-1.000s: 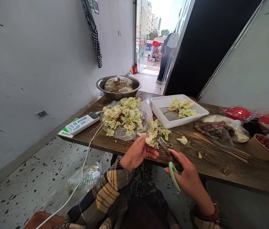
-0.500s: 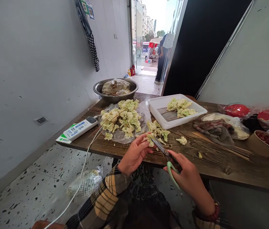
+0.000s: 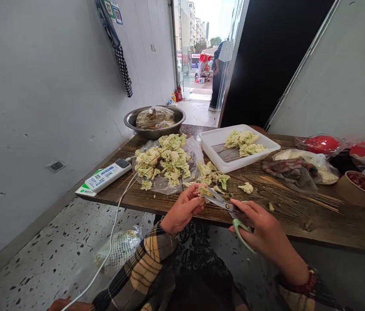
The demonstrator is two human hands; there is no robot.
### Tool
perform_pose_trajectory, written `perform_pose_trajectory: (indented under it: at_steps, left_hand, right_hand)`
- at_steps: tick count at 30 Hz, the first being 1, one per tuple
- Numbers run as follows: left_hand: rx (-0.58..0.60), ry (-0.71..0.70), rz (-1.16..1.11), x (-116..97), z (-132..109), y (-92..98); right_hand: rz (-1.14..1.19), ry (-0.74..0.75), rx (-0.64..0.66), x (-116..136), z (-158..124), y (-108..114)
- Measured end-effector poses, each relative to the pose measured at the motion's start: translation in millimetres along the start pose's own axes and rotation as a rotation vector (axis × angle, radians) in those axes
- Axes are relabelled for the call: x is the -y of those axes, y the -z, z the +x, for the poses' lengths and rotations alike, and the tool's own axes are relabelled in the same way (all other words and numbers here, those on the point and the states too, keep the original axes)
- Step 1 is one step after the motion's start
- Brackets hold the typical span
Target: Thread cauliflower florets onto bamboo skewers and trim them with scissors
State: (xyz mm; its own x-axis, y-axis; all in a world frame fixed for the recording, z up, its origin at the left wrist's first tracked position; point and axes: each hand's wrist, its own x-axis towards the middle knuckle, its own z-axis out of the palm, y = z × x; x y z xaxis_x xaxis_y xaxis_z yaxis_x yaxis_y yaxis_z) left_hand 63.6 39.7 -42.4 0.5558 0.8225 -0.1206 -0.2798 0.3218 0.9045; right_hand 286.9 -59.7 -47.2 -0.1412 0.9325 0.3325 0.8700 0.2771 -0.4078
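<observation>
Near the table's front edge my left hand [image 3: 184, 211] pinches a small cauliflower piece [image 3: 204, 191] between thumb and fingers. My right hand [image 3: 260, 224] is wrapped round the green handles of a pair of scissors [image 3: 227, 206]. The scissors' blades are parted and lie at the piece. Just behind my hands is a small heap of cut florets [image 3: 213, 175]. A larger pile of cauliflower [image 3: 171, 157] with thin sticks rests on a clear plastic bag. Skewered florets [image 3: 242, 142] lie in a white tray [image 3: 208, 151].
A metal bowl [image 3: 130, 121] holding a bagged item stands at the back. At left is a power strip [image 3: 107, 176] with a white cable. Bamboo skewers [image 3: 302, 194], a cloth [image 3: 294, 172] and a paper tub [image 3: 359, 192] are at right. A person [image 3: 218, 77] stands by the doorway.
The scissors' blades have parted, and my right hand has shifted slightly right. The piece in my left hand has turned. The view has moved a little.
</observation>
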Motion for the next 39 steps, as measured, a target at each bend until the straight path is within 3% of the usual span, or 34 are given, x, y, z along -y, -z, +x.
perform_pose_trajectory:
  at_steps: [7,20,39]
  left_hand:
    - [0.061,-0.028,0.025,2.1,2.3,-1.3]
    - [0.019,-0.086,0.169,12.1,5.5,-3.3]
    - [-0.033,-0.042,0.265,21.7,20.7,-2.8]
  right_hand:
    - [0.058,0.002,0.084,-0.4,7.2,3.3]
    - [0.173,-0.004,0.183,-7.5,11.1,-0.3]
    - [0.094,-0.014,0.153,-14.6,7.0,-14.2]
